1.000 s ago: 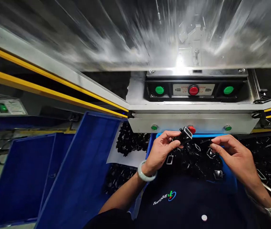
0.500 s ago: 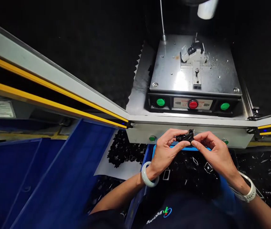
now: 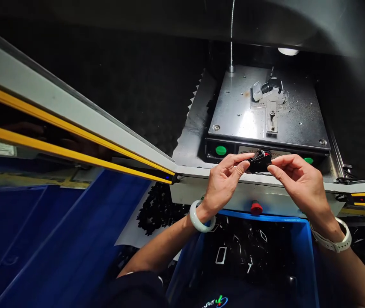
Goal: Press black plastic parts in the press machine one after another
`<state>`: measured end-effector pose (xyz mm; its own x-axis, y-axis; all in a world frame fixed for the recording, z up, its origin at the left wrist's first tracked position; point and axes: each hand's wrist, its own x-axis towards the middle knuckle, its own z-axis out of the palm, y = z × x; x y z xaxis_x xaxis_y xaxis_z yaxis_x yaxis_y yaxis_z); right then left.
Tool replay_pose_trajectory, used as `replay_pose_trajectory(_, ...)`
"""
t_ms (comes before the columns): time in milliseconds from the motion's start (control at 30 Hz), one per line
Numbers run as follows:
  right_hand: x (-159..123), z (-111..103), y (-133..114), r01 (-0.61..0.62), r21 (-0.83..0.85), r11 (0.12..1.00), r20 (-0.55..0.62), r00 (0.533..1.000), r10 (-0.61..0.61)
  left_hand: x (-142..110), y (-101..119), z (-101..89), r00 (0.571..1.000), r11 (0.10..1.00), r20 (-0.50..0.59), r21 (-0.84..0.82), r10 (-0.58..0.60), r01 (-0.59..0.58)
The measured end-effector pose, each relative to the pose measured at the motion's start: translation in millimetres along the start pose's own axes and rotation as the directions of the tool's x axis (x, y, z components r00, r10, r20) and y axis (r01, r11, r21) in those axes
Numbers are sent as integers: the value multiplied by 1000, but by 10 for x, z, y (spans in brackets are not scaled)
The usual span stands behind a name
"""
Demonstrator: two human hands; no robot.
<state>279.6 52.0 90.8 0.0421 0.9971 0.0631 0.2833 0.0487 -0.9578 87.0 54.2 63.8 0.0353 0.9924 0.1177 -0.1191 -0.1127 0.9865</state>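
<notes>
Head view: left hand (image 3: 224, 184) and right hand (image 3: 298, 184) are both clamping a small black plastic part (image 3: 259, 161) just above the stop-button panel (image 3: 230, 147).

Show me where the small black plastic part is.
In the head view, the small black plastic part sits centre, pinched between the left hand and right hand, above the red push button on the pale metal panel.

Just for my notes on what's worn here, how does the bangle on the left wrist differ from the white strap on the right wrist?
The bangle is a rounded, solid-looking ring, while the white strap is a flat band. The bangle looks glossy and pale green-white; the strap looks plain, matte white. The bangle is on the left wrist, the strap on the right wrist. Both are pale and go around a wrist.
</notes>
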Motion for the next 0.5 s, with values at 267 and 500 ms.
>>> replay_pose_trajectory(267,334,3,-60,68,-71,995,110,992,-60,323,45,60,997,997,-18,40,74,-73)
replay_pose_trajectory(500,1849,118,-546,112,-628,770,-174,944,-279,1478,156,52,980,987,-158,119,123,-105)
